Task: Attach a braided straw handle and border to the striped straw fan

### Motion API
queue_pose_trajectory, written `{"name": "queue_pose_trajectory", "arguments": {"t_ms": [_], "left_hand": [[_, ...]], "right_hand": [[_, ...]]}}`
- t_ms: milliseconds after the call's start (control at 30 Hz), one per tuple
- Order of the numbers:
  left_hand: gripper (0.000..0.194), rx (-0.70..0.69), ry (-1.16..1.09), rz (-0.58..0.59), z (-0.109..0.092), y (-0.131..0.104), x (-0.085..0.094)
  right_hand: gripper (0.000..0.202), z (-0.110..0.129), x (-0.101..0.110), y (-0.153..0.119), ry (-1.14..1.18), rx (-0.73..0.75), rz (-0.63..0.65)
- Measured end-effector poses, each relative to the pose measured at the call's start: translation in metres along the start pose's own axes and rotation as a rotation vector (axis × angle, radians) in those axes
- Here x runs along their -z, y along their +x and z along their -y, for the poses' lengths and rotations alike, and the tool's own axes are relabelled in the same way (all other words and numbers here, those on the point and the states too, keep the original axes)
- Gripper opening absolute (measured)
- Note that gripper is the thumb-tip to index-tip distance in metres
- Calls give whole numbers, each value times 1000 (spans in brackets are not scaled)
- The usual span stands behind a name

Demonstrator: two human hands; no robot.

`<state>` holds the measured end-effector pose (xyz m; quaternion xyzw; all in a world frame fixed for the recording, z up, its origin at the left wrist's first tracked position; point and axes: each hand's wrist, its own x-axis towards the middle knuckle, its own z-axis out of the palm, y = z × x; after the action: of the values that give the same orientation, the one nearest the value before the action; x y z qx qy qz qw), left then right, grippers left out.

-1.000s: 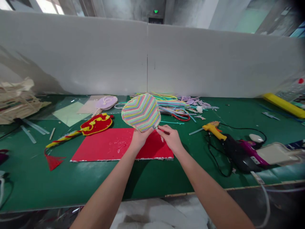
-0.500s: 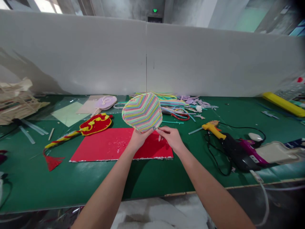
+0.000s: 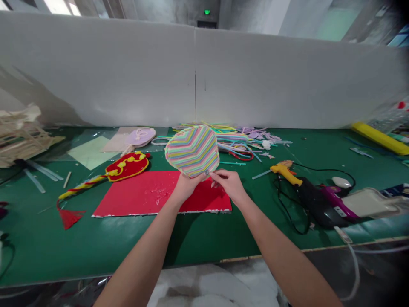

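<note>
A rounded fan-shaped panel (image 3: pixel 192 150), covered in pastel zigzag stripes that look like pipe cleaners, is held up over the red board (image 3: pixel 131 198). My left hand (image 3: pixel 189 184) grips its lower edge, thumb lying along the front. My right hand (image 3: pixel 227 181) is closed at the panel's lower right edge, thumb and index finger pinched beside my left thumb. Whatever lies between those right fingertips is too small to make out. On the board's left corner rests a finished red fan (image 3: pixel 128 166) with yellow trim, a twisted handle and a red tassel (image 3: pixel 70 217).
Behind the panel lies a heap of coloured pipe cleaners (image 3: pixel 236 138). A yellow-and-black glue gun (image 3: pixel 287 175) with its cable is on the right, near a purple-and-black tool (image 3: pixel 332 204). A lilac fan (image 3: pixel 140 136) lies back left. A grey partition (image 3: pixel 128 72) closes off the far side.
The striped panel has shifted very slightly to the right in view. Both hands keep nearly the same hold, and the things on the table stay put.
</note>
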<state>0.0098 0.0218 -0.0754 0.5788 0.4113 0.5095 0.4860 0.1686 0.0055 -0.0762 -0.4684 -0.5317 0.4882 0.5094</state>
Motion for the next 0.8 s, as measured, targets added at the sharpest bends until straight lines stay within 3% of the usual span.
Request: {"name": "queue_pose_trajectory", "arguments": {"t_ms": [300,600,800], "left_hand": [[45,42,-3,23,1,1,-1],[46,61,-3,30,7,3,3],[43,74,-22,30,5,3,2]], "right_hand": [[31,4,-1,-1,43,-39,7],[35,8,1,-3,128,-122,93],[34,6,0,-2,93,-66,67]]}}
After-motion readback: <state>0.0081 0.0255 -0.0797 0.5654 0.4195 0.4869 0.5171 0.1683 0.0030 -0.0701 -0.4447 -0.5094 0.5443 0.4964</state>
